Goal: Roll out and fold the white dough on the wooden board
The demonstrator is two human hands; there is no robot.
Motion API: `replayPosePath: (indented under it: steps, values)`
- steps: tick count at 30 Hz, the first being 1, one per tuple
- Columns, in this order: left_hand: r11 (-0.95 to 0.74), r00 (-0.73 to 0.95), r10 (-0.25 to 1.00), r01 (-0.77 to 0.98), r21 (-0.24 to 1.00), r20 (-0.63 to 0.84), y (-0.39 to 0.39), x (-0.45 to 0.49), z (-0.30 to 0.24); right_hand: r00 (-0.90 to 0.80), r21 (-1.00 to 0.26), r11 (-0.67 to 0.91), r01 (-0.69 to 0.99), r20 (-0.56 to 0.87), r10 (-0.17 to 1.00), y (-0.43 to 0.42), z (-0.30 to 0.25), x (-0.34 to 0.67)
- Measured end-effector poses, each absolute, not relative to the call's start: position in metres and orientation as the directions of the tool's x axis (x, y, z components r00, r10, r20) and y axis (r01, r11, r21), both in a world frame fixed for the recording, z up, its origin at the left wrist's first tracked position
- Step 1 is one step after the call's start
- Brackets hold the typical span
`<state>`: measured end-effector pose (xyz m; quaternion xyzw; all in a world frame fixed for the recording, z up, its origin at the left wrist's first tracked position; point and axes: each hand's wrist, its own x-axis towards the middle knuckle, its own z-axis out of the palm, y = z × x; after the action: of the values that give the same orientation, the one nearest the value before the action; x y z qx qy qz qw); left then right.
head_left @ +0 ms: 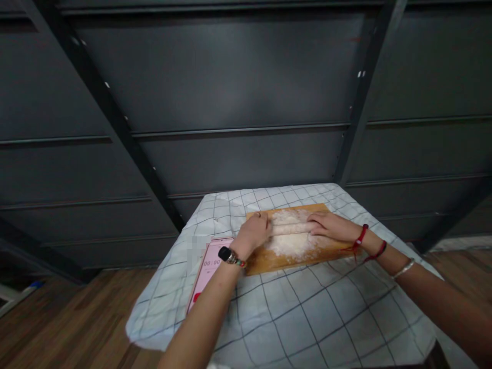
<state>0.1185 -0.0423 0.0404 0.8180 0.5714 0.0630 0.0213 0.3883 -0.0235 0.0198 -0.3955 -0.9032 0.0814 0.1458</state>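
On a wooden board point(265, 264) dusted with flour point(294, 246), a pale, flour-coated rolling pin point(290, 229) lies crosswise. My left hand point(253, 234) is closed around its left end, with the fingers curled over it. At the other end, my right hand point(332, 226) grips the pin with bent fingers. Both ends of the pin are hidden under my hands. The flour is thickest just in front of the pin, and a thinner dusting lies behind it. Whether a flat piece of dough lies beneath the flour, I cannot tell.
A checked white cloth point(300, 318) covers the table. To the left of the board, partly behind my left forearm, lies a pink-screened phone or tablet point(207, 269) showing a timer. A dark panelled metal wall point(238, 159) stands behind the table, above a wooden floor point(103, 307).
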Motion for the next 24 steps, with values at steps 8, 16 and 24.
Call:
replayPosePath:
  steps: [8, 16, 24]
  values:
    - [-0.454, 0.449, 0.888, 0.891, 0.03, 0.098, -0.034, 0.106, 0.027, -0.624, -0.252, 0.638, 0.727, 0.145, 0.768, -0.008, 0.014, 0.387]
    - [-0.41, 0.414, 0.91, 0.902, -0.133, 0.007, -0.002, 0.116, 0.023, -0.474, 0.182, 0.465, 0.867, 0.009, 0.88, 0.018, 0.016, 0.367]
    - [-0.405, 0.431, 0.847, 0.902, -0.148, 0.311, -0.048, 0.114, 0.011, -0.529, 0.089, 0.526, 0.846, 0.271, 0.804, -0.027, -0.007, 0.38]
